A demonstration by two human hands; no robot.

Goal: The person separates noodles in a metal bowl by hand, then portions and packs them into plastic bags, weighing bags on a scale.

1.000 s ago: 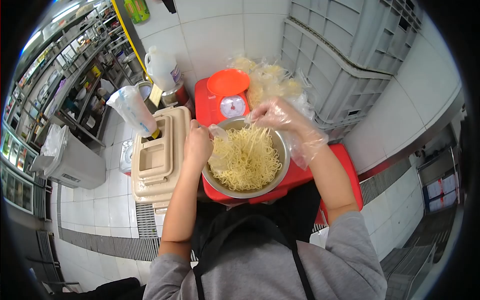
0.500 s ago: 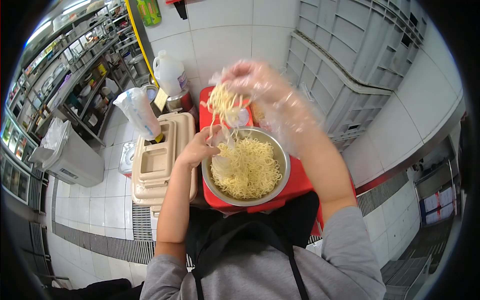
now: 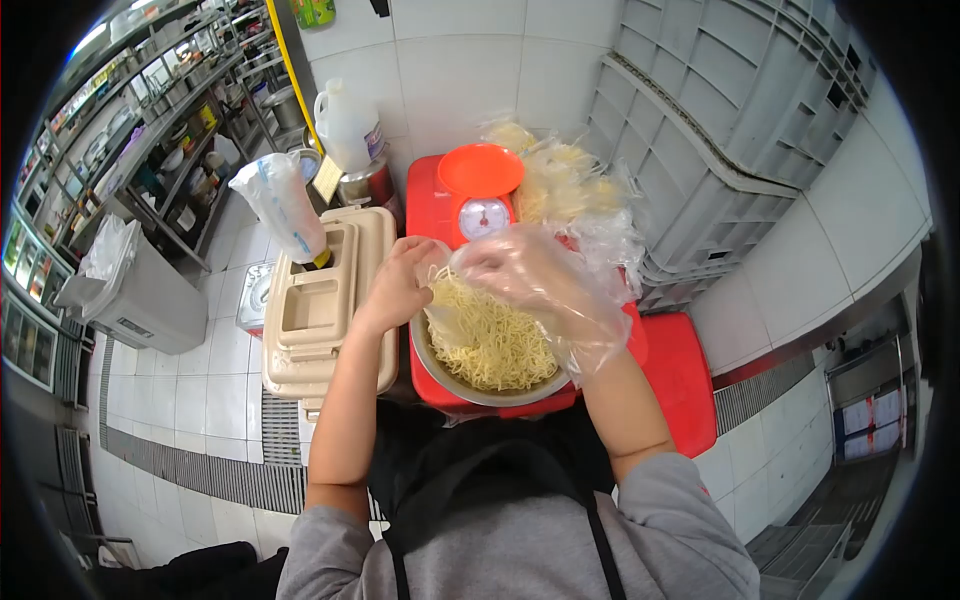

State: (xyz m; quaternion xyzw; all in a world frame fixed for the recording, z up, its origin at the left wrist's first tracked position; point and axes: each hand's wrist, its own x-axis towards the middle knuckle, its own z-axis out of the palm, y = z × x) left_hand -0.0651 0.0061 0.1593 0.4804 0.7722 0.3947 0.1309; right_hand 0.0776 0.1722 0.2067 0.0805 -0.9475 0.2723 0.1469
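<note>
The noodles [image 3: 495, 345] lie heaped in a metal bowl [image 3: 424, 358] by the near edge of the red stool [image 3: 432, 205]. Over the bowl's far-left rim, the left hand [image 3: 398, 285] pinches a thin clear bag [image 3: 434, 256], part of which hangs against the noodles. The right hand [image 3: 510, 270], in a loose clear glove [image 3: 600, 322], is just beside the bag's mouth; its fingers curl, but blur hides whether they grip any strands. Best, I'd judge, to hold the bag's lip wide and low over the bowl, so stray strands drop back in, and to keep the glove's baggy cuff from dragging across the heap. Beyond the bowl, toward the stool's far edge, is a dial scale [image 3: 484, 218] with an orange-red pan [image 3: 480, 170]; filled bags [image 3: 565, 185] lie right of it, near the far-right corner.
</note>
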